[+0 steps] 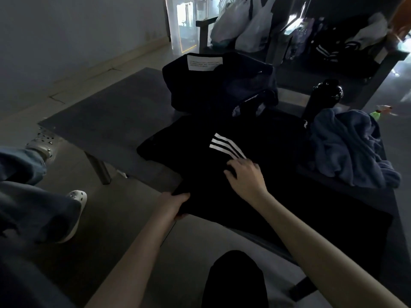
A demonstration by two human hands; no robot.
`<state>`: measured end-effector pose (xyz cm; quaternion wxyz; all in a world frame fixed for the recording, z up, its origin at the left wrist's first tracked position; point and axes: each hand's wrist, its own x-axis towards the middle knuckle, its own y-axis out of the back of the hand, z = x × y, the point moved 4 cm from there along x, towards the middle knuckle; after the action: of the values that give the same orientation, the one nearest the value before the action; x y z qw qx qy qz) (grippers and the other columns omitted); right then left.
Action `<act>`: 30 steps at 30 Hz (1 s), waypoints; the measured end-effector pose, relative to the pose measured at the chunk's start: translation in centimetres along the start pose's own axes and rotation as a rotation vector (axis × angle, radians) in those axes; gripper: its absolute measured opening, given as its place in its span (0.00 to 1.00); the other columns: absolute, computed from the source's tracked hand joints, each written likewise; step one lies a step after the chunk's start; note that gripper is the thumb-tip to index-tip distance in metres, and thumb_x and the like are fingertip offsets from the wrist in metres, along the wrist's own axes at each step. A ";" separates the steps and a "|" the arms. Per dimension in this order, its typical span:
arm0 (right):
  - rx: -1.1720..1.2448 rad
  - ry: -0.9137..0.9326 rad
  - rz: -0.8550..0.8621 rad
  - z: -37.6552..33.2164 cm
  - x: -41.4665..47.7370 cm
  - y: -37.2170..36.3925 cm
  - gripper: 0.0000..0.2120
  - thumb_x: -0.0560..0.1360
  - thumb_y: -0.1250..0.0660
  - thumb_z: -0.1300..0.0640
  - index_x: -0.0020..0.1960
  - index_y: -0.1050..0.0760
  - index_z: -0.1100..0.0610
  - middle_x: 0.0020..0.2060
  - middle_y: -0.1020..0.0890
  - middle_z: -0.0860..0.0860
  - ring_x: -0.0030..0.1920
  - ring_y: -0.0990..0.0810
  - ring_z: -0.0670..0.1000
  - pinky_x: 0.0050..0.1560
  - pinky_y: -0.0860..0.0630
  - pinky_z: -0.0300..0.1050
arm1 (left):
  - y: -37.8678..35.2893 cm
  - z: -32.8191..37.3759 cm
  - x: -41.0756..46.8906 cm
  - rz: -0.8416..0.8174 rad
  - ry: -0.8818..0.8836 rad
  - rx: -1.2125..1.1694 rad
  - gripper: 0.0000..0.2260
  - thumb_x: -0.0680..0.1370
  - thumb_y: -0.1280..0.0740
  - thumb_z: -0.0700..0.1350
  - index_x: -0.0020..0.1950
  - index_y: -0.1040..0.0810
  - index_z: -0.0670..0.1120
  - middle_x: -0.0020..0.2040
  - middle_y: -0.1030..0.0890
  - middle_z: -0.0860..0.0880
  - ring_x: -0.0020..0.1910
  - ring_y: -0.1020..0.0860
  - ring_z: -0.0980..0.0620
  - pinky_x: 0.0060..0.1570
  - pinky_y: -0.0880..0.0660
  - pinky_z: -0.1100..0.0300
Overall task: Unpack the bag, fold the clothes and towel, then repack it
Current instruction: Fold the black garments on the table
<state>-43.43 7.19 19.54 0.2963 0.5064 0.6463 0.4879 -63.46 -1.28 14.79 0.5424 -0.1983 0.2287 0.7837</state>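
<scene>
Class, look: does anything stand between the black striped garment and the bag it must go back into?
Nothing visible does. The dark fabric bag sits directly behind the black white-striped garment; the crumpled blue towel and black bottle lie off to the right.

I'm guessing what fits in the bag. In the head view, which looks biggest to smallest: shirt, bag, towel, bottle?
Largest: shirt.
Then bag and towel, looking alike; bag sits farther, so unsure.
Smallest: bottle.

bare table left, bag behind, towel, bottle right
</scene>
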 end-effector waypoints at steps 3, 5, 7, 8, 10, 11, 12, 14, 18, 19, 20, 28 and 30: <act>-0.110 -0.017 -0.247 2.4 -3.4 -2.7 0.27 0.79 0.49 0.39 0.74 0.38 0.51 0.74 0.37 0.48 0.74 0.42 0.51 0.73 0.47 0.53 | 0.1 0.4 -0.1 0.015 -0.023 -0.029 0.04 0.75 0.30 0.41 0.45 0.25 0.44 0.36 0.23 0.46 0.30 0.26 0.52 0.19 0.34 0.70; -0.160 0.021 -0.265 3.9 -4.5 -3.1 0.37 0.73 0.61 0.32 0.76 0.43 0.50 0.76 0.44 0.46 0.76 0.47 0.49 0.74 0.52 0.51 | 0.4 0.8 -0.2 0.023 -0.036 -0.061 0.07 0.75 0.30 0.42 0.49 0.25 0.42 0.36 0.24 0.47 0.29 0.28 0.53 0.20 0.35 0.68; -0.179 0.032 -0.278 4.7 -4.5 -2.9 0.43 0.69 0.68 0.30 0.77 0.46 0.50 0.77 0.46 0.45 0.76 0.48 0.48 0.74 0.53 0.48 | 0.6 1.0 -0.1 0.021 -0.035 -0.049 0.12 0.75 0.30 0.43 0.55 0.26 0.41 0.36 0.25 0.47 0.28 0.29 0.53 0.21 0.35 0.66; -0.184 0.030 -0.289 4.8 -4.5 -2.8 0.42 0.70 0.66 0.29 0.77 0.46 0.50 0.77 0.47 0.46 0.76 0.48 0.48 0.74 0.53 0.47 | 0.7 1.0 -0.1 0.024 -0.035 -0.012 0.14 0.76 0.31 0.43 0.58 0.26 0.39 0.36 0.24 0.46 0.28 0.29 0.53 0.22 0.35 0.66; -0.166 0.021 -0.264 4.2 -4.6 -2.3 0.33 0.78 0.56 0.35 0.76 0.44 0.51 0.77 0.45 0.48 0.75 0.46 0.50 0.74 0.51 0.48 | 0.8 0.7 0.0 0.030 -0.035 0.030 0.20 0.76 0.32 0.43 0.66 0.30 0.39 0.43 0.22 0.43 0.33 0.24 0.49 0.26 0.29 0.63; -0.117 0.024 -0.196 3.7 -5.0 -1.9 0.28 0.80 0.51 0.39 0.75 0.41 0.51 0.76 0.42 0.49 0.75 0.44 0.51 0.73 0.49 0.49 | 0.9 0.4 0.0 0.043 -0.027 0.034 0.21 0.77 0.33 0.42 0.68 0.32 0.39 0.49 0.21 0.41 0.39 0.22 0.46 0.33 0.25 0.60; -0.052 0.038 -0.122 3.0 -5.8 -1.3 0.27 0.80 0.48 0.40 0.74 0.38 0.51 0.74 0.39 0.49 0.74 0.41 0.51 0.72 0.46 0.49 | 1.0 0.2 0.1 0.061 -0.015 0.027 0.21 0.77 0.34 0.41 0.69 0.33 0.41 0.55 0.23 0.40 0.45 0.22 0.44 0.37 0.24 0.56; 0.013 0.108 -0.087 1.7 -8.0 -0.4 0.32 0.77 0.52 0.32 0.71 0.33 0.50 0.71 0.32 0.47 0.72 0.37 0.50 0.71 0.44 0.47 | 1.1 0.0 -0.1 0.090 -0.001 -0.020 0.17 0.78 0.37 0.38 0.66 0.34 0.45 0.57 0.25 0.40 0.45 0.24 0.44 0.36 0.26 0.55; -0.147 0.182 -0.350 2.2 -11.8 -1.9 0.41 0.69 0.58 0.27 0.77 0.47 0.46 0.77 0.47 0.43 0.76 0.53 0.46 0.74 0.59 0.45 | 1.3 0.6 -0.8 0.132 -0.033 -0.049 0.10 0.78 0.40 0.36 0.58 0.32 0.45 0.52 0.26 0.40 0.38 0.27 0.46 0.34 0.28 0.55; -0.171 0.183 -0.365 2.6 -12.0 -2.2 0.43 0.67 0.60 0.26 0.77 0.50 0.45 0.77 0.51 0.43 0.76 0.56 0.45 0.73 0.61 0.46 | 1.3 1.0 -1.2 0.131 -0.041 -0.050 0.08 0.78 0.41 0.35 0.56 0.31 0.45 0.53 0.27 0.40 0.38 0.27 0.46 0.33 0.28 0.55; -0.182 0.173 -0.371 2.8 -12.1 -2.2 0.44 0.67 0.59 0.26 0.77 0.51 0.45 0.77 0.52 0.43 0.76 0.57 0.46 0.74 0.61 0.47 | 1.2 1.4 -1.7 0.111 -0.045 -0.052 0.07 0.79 0.42 0.35 0.54 0.31 0.45 0.53 0.28 0.40 0.38 0.28 0.47 0.32 0.28 0.56; -0.015 0.078 -0.135 2.2 -11.1 -1.3 0.19 0.78 0.38 0.47 0.63 0.24 0.56 0.64 0.28 0.50 0.65 0.31 0.53 0.63 0.34 0.48 | 0.5 5.0 -4.4 -0.295 -0.164 -0.124 0.18 0.75 0.47 0.28 0.55 0.22 0.42 0.54 0.23 0.41 0.50 0.23 0.48 0.47 0.26 0.60; 0.121 0.009 -0.137 2.6 -10.6 -0.8 0.15 0.78 0.36 0.52 0.59 0.21 0.58 0.59 0.23 0.51 0.60 0.27 0.53 0.58 0.30 0.44 | 0.2 5.4 -4.4 -0.406 -0.243 -0.042 0.24 0.74 0.47 0.23 0.62 0.27 0.43 0.53 0.24 0.44 0.55 0.24 0.50 0.56 0.28 0.59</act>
<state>-38.13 -1.92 16.68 0.2949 0.4760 0.7090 0.4287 -62.47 -1.59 21.68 0.7081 -0.1556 0.1008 0.6814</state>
